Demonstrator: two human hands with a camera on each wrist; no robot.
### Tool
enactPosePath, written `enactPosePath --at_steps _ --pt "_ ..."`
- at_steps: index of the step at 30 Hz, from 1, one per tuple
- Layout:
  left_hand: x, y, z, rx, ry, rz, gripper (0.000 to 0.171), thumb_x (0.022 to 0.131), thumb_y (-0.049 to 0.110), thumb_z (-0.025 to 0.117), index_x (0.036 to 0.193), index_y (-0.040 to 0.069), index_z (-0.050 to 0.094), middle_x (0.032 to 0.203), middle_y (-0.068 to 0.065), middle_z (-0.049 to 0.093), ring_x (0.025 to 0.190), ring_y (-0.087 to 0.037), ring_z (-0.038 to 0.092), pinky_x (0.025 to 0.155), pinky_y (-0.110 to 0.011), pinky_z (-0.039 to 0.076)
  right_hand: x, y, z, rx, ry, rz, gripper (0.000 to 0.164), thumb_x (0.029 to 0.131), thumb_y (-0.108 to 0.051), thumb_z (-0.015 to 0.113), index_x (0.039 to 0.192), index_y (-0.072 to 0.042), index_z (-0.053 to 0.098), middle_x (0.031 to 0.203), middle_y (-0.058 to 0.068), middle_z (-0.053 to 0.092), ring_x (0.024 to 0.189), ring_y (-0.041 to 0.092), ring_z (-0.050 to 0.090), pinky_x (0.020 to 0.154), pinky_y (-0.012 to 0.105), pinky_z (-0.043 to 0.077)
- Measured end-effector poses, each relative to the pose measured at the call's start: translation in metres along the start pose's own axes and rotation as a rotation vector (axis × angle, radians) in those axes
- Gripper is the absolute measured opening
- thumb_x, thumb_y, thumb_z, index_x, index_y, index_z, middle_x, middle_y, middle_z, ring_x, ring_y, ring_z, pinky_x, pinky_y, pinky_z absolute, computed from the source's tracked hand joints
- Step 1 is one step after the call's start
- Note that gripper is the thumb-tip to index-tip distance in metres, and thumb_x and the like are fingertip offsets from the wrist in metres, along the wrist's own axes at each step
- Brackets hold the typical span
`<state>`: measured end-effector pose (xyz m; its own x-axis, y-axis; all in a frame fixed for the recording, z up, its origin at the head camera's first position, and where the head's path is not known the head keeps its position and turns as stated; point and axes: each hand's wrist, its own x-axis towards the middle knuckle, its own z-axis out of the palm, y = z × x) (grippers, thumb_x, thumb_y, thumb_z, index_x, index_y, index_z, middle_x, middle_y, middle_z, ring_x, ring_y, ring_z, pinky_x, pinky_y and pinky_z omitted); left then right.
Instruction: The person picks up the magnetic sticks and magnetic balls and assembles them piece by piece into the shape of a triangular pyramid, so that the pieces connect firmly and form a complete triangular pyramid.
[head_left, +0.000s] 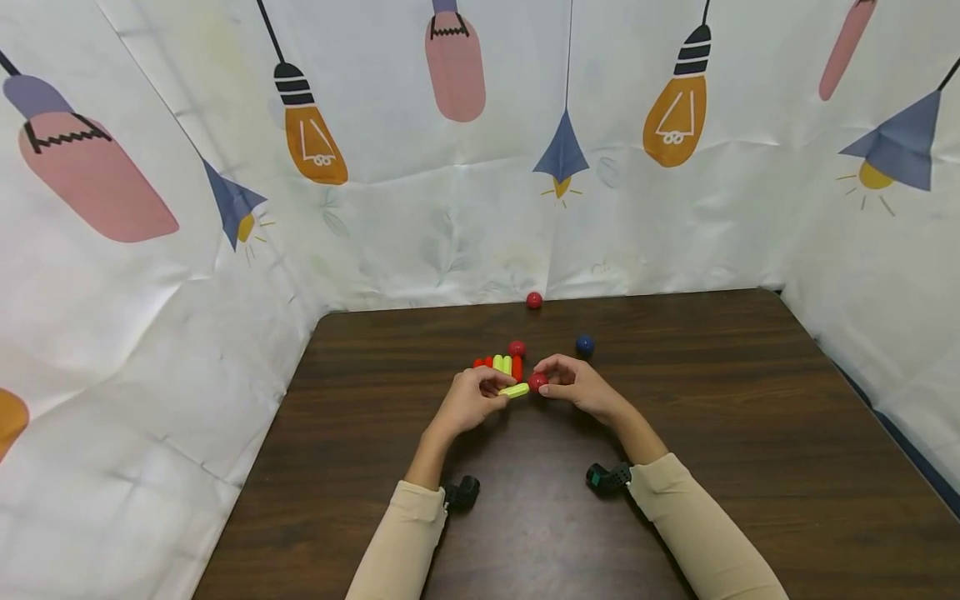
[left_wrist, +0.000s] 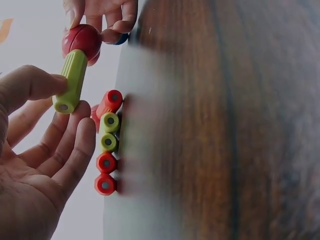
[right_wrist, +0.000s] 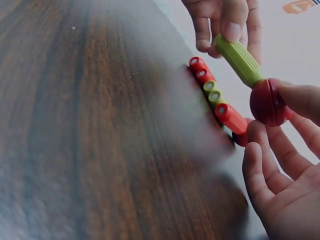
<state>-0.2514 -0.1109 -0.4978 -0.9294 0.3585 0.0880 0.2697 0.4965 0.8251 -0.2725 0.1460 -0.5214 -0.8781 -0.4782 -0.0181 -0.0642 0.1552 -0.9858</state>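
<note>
Between thumb and fingers, my left hand (head_left: pixel 467 402) pinches a yellow-green ribbed magnetic rod (left_wrist: pixel 73 82) with a grey dot in its end. A glossy red ball (right_wrist: pixel 265 104) with a seam round it is held in the fingertips of my right hand (head_left: pixel 583 388). In both wrist views the rod's far end meets the ball, and the two are held up over the table. Just beyond my left hand, a row of short rods lies side by side: two red rods (left_wrist: pixel 106 174), two yellow-green rods (left_wrist: pixel 109 132) and another red rod (right_wrist: pixel 231 118).
A second red ball (head_left: pixel 517 348) sits at the far end of the row. Another red ball (head_left: pixel 534 300) is at the table's back edge, and a blue ball (head_left: pixel 585 343) lies behind my right hand. White printed cloth (head_left: pixel 465 208) hangs behind the dark wooden table (head_left: pixel 750 400).
</note>
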Motion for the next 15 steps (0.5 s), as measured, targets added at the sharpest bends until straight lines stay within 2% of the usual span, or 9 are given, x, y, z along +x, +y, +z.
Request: enactPosePath --at_steps 8,15 --pt "0.0001 -0.0001 -0.0012 0.002 -0.029 -0.015 0.025 0.087 0.002 0.075 0.109 0.012 0.078 0.102 -0.004 0.074 0.085 -0.014 0.066 0.079 -0.028 0.058 -0.0021 0.0003 -0.0003 0.013 -0.021 -0.002 0.039 0.095 -0.016 0.073 0.129 -0.003 0.06 0.121 0.02 0.065 0.099 0.02 0.068 0.084 0.027 0.056" --pt "0.0012 0.0026 -0.0005 0.004 -0.114 -0.013 0.028 0.089 0.008 0.077 0.117 0.012 0.074 0.094 -0.003 0.07 0.079 -0.013 0.064 0.071 -0.026 0.055 -0.0024 -0.0007 -0.0011 0.014 -0.028 -0.004 0.037 0.096 -0.013 0.072 0.129 -0.002 0.06 0.123 0.022 0.064 0.103 0.03 0.067 0.085 0.029 0.057"
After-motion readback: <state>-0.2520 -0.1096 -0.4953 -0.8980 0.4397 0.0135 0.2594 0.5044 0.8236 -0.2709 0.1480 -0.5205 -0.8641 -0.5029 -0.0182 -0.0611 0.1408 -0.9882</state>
